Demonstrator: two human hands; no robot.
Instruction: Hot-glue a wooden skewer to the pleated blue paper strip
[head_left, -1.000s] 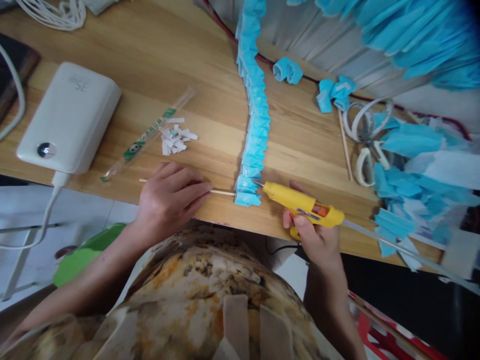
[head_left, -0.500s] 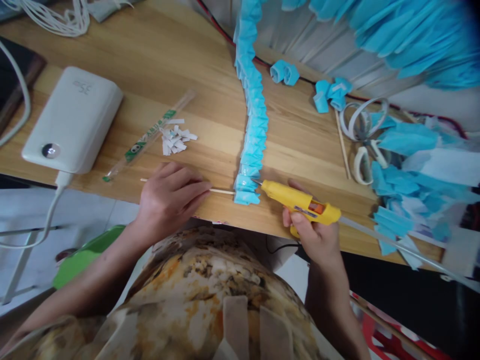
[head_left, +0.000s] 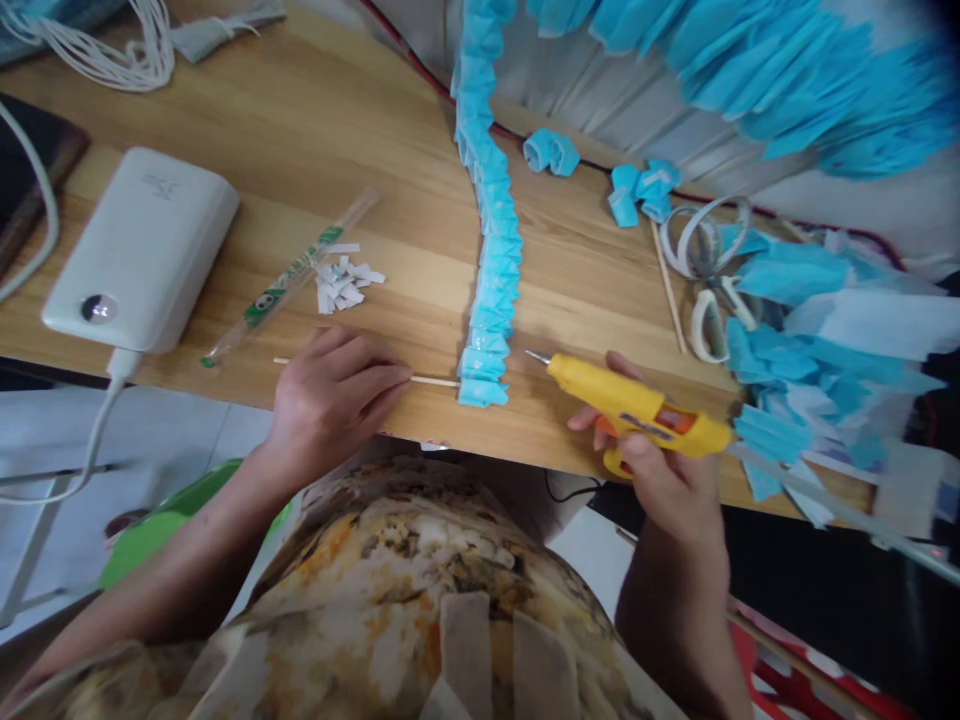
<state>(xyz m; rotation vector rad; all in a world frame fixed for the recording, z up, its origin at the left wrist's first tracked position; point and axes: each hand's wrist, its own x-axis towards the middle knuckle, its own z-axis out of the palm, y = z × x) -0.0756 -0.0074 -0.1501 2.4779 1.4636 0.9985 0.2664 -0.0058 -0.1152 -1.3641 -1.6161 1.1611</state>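
Note:
My left hand (head_left: 337, 385) is closed around a thin wooden stick (head_left: 435, 381) near the table's front edge. The stick's right end meets the near end of a long strip of folded light-blue pieces (head_left: 491, 265), which runs away from me across the table. In my right hand (head_left: 660, 470) is a yellow hot glue gun (head_left: 634, 400), fingers wrapped around its handle. Its metal nozzle points left and is a short distance from the strip, not touching it. A long translucent glue stick (head_left: 825, 500) extends from the gun's rear.
Left of the strip lie small white paper pieces (head_left: 346, 285), a clear plastic wrapper (head_left: 292, 275) and a white power bank (head_left: 142, 250). To the right are scissors (head_left: 709, 260), a tape roll (head_left: 706, 328), another wooden stick (head_left: 670, 290) and blue scraps (head_left: 787, 370). Blue folded pieces (head_left: 634, 190) sit behind.
My right hand has drawn the glue gun back to the right, so its nozzle has left the strip's near end. My left hand keeps its hold on the wooden stick.

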